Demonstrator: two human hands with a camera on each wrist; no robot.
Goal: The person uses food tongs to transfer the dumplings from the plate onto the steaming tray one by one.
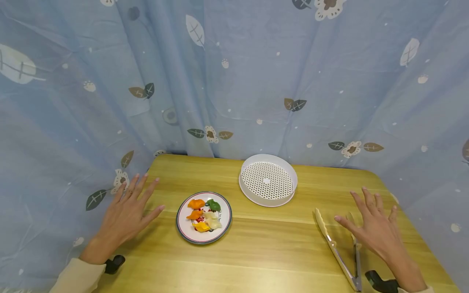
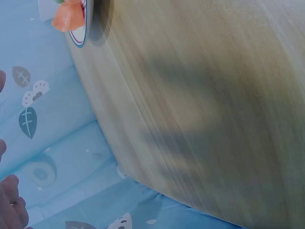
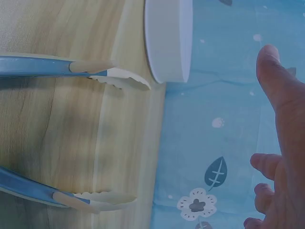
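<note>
My left hand (image 1: 126,215) hovers with spread fingers over the table's left side, holding nothing. To its right stands a white plate (image 1: 183,221) with a dark blue rim, bearing several dumplings: orange (image 1: 196,204), green (image 1: 213,205), yellow (image 1: 201,227) and pale (image 1: 212,221). My right hand (image 1: 379,228), fingers also spread, is above a pair of metal tongs (image 1: 340,258) with cream scalloped tips and covers part of one arm. The tongs lie spread apart, both tips showing in the right wrist view. A round white steamer basket (image 1: 267,200) with a perforated bottom sits at the back.
The wooden table (image 1: 264,252) has rounded back corners. A blue curtain (image 1: 249,81) printed with leaves and flowers hangs behind it and along both sides. A dark wrist strap piece (image 1: 115,264) shows at the left sleeve, another (image 1: 381,282) at the right wrist.
</note>
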